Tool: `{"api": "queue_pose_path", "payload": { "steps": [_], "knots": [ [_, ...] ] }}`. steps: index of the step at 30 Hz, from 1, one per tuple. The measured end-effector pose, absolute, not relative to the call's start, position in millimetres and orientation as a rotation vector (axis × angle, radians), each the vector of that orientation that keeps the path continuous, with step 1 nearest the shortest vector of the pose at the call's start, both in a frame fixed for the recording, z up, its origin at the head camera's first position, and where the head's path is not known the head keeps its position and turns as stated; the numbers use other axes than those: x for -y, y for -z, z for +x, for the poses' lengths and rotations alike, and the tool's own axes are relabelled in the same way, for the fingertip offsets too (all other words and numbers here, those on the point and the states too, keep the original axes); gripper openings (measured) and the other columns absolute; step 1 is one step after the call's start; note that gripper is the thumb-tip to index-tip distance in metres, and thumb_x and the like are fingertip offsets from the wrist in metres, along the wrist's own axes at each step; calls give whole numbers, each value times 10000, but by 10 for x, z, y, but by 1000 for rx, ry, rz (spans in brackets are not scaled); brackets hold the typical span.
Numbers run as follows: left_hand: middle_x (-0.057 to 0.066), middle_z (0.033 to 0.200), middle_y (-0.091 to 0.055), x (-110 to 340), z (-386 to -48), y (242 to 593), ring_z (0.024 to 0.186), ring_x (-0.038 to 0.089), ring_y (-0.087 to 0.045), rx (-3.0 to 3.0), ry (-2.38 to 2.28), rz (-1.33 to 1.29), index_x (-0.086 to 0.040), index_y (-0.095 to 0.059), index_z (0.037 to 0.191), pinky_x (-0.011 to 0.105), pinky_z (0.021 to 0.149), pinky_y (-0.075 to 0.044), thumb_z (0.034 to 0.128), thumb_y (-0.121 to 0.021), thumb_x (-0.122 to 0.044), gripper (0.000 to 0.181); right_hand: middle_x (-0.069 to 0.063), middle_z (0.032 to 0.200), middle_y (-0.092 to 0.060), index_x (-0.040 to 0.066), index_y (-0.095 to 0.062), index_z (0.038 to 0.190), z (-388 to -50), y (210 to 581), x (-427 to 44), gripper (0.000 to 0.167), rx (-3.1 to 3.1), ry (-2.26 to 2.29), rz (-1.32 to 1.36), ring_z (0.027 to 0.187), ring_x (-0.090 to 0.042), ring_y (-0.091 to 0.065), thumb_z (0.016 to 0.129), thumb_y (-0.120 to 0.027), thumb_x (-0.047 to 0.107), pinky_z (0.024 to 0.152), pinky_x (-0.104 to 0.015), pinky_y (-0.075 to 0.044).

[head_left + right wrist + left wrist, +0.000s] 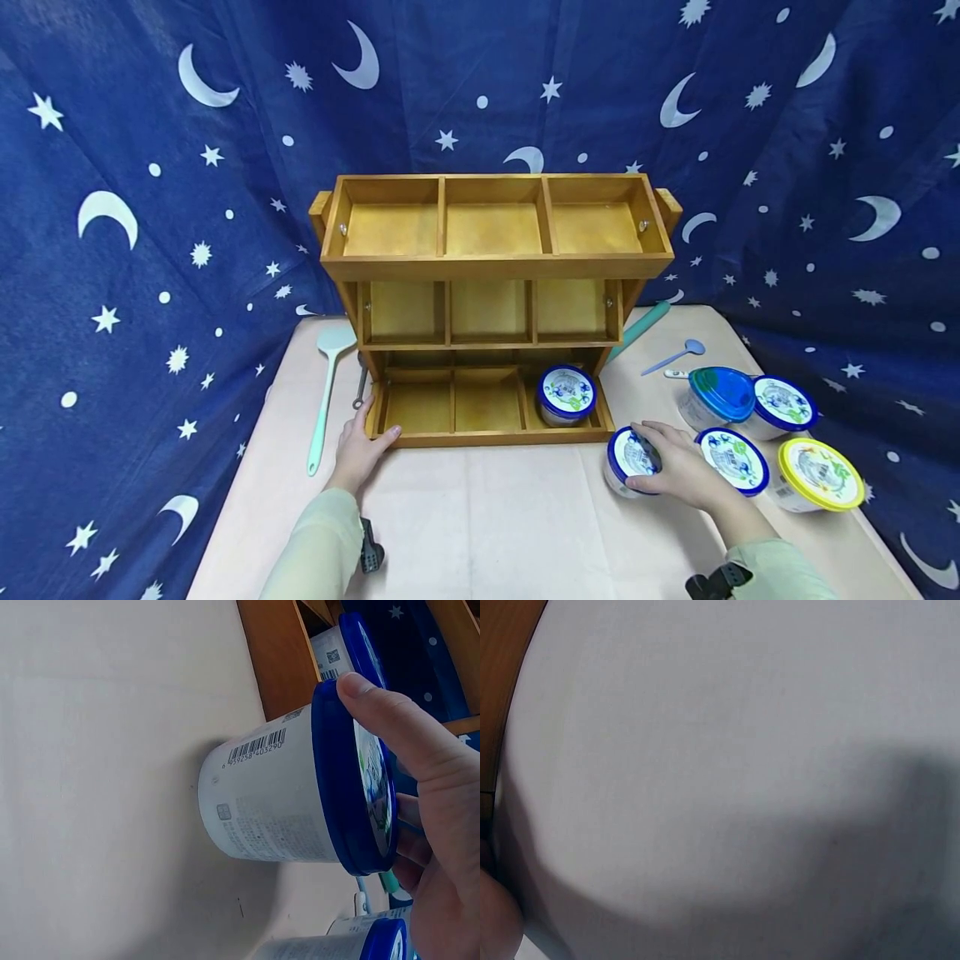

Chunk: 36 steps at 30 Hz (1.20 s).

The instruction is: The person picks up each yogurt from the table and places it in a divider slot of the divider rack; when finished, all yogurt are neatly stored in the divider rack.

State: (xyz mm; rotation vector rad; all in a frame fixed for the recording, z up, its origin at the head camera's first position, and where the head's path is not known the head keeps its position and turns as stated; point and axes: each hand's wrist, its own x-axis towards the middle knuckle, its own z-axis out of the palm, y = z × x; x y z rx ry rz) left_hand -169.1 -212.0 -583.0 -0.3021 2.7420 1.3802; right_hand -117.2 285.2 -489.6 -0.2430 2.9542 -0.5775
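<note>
My right hand (678, 468) holds a white plastic tub (262, 795) with a blue lid by its rim, thumb on one side and fingers on the other. The tub is near the right front corner of a three-tier wooden rack (495, 268), upright in the head view. Another blue-lidded tub (567, 393) sits in the bottom tier's right compartment. At the bottom tier's left front corner rests my left hand (358, 450), its thumb along the front edge and its fingers by the side. The left wrist view shows mostly tablecloth.
Right of the rack stand several tubs, including a yellow-lidded tub (821, 475) and a blue-lidded tub (732, 461). A small blue spoon (675, 357) and a teal utensil (640, 329) lie behind them. To the left are a mint spatula (327, 396) and a dark metal tool (362, 383).
</note>
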Motion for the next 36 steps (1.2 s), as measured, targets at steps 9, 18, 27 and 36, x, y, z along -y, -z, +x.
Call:
{"api": "queue_pose_path", "payload": {
  "steps": [9,18,27,36],
  "knots": [
    [259,1422,-272,2113,-1695,5828,1240,416,-310,-2746,-1349,-298,-270,-176,1501,611,1008,-252,800,-631,-570,887,-273,1381,-360,37,-428,1372,-1153,4914,-2876,958,-2927,593,-231,1231,-498,-297,640,-785,542,890,-702,-313],
    [255,1407,-288,2099,-1701,5796,1228,401,-312,-2742,-1343,-315,-263,-181,1499,591,1003,-263,813,-635,-540,868,-264,1426,-271,73,-372,1411,-1123,4933,-2905,1022,-2896,621,-276,1240,-510,-279,608,-811,529,872,-716,-314],
    [253,1414,-283,2127,-1695,5790,1238,405,-304,-2737,-1353,-323,-271,-179,1501,595,1006,-262,813,-641,-532,868,-272,1401,-294,87,-368,1409,-1132,4933,-2862,1010,-2934,598,-270,1227,-502,-297,618,-797,544,864,-706,-329],
    [259,1403,-304,2118,-1710,5829,1238,418,-315,-2760,-1350,-307,-262,-198,1496,593,1008,-268,804,-645,-538,869,-257,1395,-311,79,-379,1405,-1103,4843,-2822,1007,-2940,636,-297,1229,-495,-292,619,-795,552,866,-713,-321]
  ]
}}
